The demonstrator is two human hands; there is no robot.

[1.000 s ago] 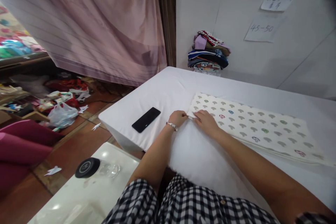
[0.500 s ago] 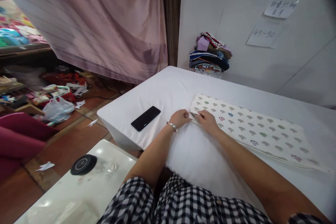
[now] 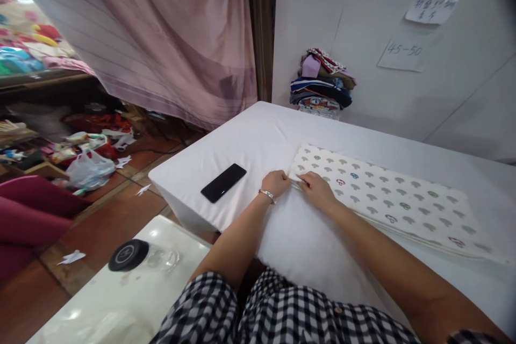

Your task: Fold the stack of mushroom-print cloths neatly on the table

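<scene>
Patterned cloth (image 3: 382,193) lies center-right of frame; left hand (image 3: 276,184) and right hand (image 3: 318,191) pinch its near-left corner, fingers closed (I judge, keeping layers aligned).

The cloth (image 3: 382,193) lies on the counter (image 3: 262,126), right of the frame's centre; the phone (image 3: 223,183) lies left of it. Behind the counter are the pile (image 3: 322,86), upper middle, and the curtain (image 3: 181,37), upper left. The jar (image 3: 129,255) lies on a second counter (image 3: 169,295), lower left.
</scene>
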